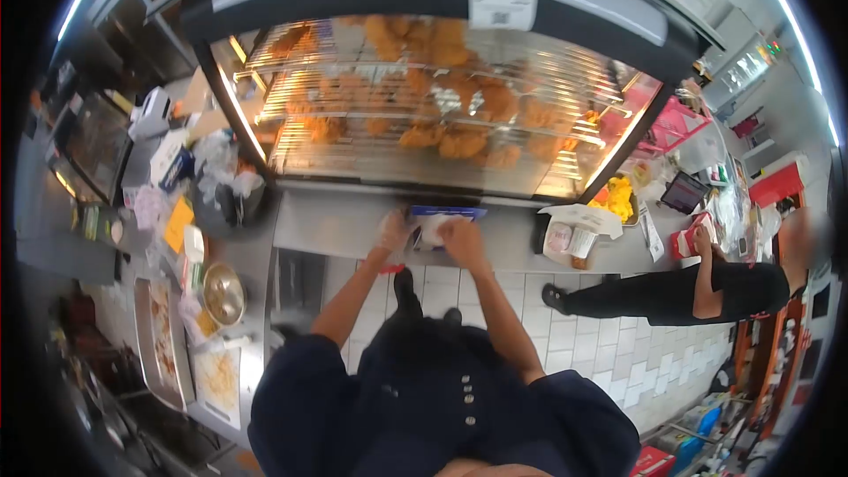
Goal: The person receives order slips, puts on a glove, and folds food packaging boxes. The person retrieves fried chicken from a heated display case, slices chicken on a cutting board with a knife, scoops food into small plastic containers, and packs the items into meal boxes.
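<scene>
My left hand, in what looks like a clear plastic glove, is at the left end of a small blue-and-white box on the metal counter. Its fingers point forward and look stretched out; whether they touch the box is too small to tell. Over the box's right part, my right hand is bare and closed. Some whitish, thin material shows by its fingers, too blurred to name. The box lies flat just in front of the lit glass display cabinet.
Fried pieces fill the cabinet's racks. An open takeaway carton stands to the right. Further right, a co-worker handles a red box. At left are a black bin, a steel bowl and a long tray.
</scene>
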Motion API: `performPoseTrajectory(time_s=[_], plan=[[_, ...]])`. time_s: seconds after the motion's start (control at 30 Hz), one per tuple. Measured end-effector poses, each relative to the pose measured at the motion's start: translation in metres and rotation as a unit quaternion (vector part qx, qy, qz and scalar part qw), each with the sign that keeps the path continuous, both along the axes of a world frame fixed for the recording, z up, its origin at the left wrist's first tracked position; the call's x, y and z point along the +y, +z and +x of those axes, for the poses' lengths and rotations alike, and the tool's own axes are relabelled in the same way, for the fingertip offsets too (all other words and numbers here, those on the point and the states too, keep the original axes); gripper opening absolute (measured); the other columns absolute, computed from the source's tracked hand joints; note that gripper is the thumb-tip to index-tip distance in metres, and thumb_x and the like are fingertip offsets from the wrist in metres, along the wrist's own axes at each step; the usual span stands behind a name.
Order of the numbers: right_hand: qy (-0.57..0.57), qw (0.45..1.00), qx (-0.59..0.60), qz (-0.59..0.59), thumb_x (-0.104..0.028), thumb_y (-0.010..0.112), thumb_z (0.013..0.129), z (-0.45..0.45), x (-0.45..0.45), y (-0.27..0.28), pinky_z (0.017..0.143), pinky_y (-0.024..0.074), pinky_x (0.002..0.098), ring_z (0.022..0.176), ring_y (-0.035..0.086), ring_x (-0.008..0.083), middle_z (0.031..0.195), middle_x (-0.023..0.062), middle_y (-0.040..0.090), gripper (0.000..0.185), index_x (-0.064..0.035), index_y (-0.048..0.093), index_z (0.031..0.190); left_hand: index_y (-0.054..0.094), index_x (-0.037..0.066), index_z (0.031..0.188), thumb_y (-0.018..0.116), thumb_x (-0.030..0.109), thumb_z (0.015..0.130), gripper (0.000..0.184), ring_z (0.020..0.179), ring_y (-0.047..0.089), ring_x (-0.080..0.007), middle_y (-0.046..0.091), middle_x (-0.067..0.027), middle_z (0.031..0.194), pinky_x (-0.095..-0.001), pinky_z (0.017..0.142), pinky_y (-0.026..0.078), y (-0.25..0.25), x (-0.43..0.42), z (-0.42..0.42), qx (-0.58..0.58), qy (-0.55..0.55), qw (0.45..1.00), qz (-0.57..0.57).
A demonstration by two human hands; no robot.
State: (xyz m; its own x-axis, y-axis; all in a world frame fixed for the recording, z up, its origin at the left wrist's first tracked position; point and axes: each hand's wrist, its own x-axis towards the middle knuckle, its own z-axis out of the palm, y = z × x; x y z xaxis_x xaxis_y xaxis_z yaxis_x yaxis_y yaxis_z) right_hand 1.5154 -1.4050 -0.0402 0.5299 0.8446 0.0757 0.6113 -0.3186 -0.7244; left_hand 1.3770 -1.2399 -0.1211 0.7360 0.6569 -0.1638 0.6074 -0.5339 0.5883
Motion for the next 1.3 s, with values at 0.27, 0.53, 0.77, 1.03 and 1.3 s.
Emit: performPoseTrajectory(time_s=[0.27, 0.53, 0.77, 1.03, 1.3], plan=[[-0.429, 0.872, -0.178, 0.155, -0.029, 0.067, 0.095, 0.128, 0.028, 0.099, 0.118, 0.0227, 0.0487, 0.146, 0.023, 0.0431, 0.157, 0.0289, 0.022, 0.077, 0.0076, 0.026, 0.15, 0.059, -0.002, 0.12, 0.06, 0.027, 0.099, 0.036, 0.102, 0.064, -0.0262, 0.067, -0.0142, 0.108, -0.0366, 0.097, 0.047, 0.024, 0.029, -0.109, -0.289, 0.237, 0.925, -0.072], [-0.491, 0.828, -0.098, 0.253, -0.027, 0.074, 0.091, 0.094, 0.059, 0.119, 0.102, 0.0412, 0.0458, 0.123, 0.047, 0.0336, 0.131, 0.0185, 0.044, 0.065, -0.0022, 0.043, 0.143, 0.066, 0.0, 0.105, 0.065, 0.023, 0.094, 0.025, 0.093, 0.066, -0.0262, 0.068, -0.0167, 0.101, -0.0392, 0.082, 0.051, 0.083, 0.044, -0.108, -0.207, 0.189, 0.959, 0.025], [-0.402, 0.881, -0.177, 0.179, -0.015, 0.074, 0.088, 0.031, 0.083, 0.139, 0.097, 0.0428, 0.0427, 0.115, 0.051, 0.0355, 0.124, 0.0208, 0.05, 0.057, -0.0016, 0.05, 0.137, 0.068, 0.001, 0.103, 0.061, 0.028, 0.097, 0.028, 0.086, 0.067, -0.0261, 0.07, -0.0138, 0.091, -0.0387, 0.082, 0.052, 0.196, 0.022, -0.062, -0.165, -0.135, 0.953, -0.216], [-0.23, 0.946, -0.059, 0.22, -0.014, 0.073, 0.086, -0.015, 0.107, 0.146, 0.087, 0.05, 0.0405, 0.097, 0.061, 0.0335, 0.12, 0.0201, 0.058, 0.052, -0.0003, 0.055, 0.134, 0.065, -0.004, 0.105, 0.057, 0.036, 0.1, 0.04, 0.078, 0.065, -0.0215, 0.07, -0.0078, 0.091, -0.0354, 0.079, 0.053, 0.092, 0.043, -0.086, -0.274, -0.097, 0.883, -0.369], [-0.089, 0.955, 0.057, 0.278, -0.006, 0.069, 0.09, 0.015, 0.061, 0.13, 0.081, 0.0534, 0.0349, 0.091, 0.067, 0.0226, 0.101, 0.0128, 0.069, 0.031, 0.0, 0.063, 0.12, 0.063, -0.002, 0.107, 0.066, 0.037, 0.092, 0.042, 0.081, 0.067, -0.0293, 0.068, -0.016, 0.084, -0.0395, 0.072, 0.052, 0.0, 0.034, -0.079, -0.188, 0.007, 0.961, -0.201]])
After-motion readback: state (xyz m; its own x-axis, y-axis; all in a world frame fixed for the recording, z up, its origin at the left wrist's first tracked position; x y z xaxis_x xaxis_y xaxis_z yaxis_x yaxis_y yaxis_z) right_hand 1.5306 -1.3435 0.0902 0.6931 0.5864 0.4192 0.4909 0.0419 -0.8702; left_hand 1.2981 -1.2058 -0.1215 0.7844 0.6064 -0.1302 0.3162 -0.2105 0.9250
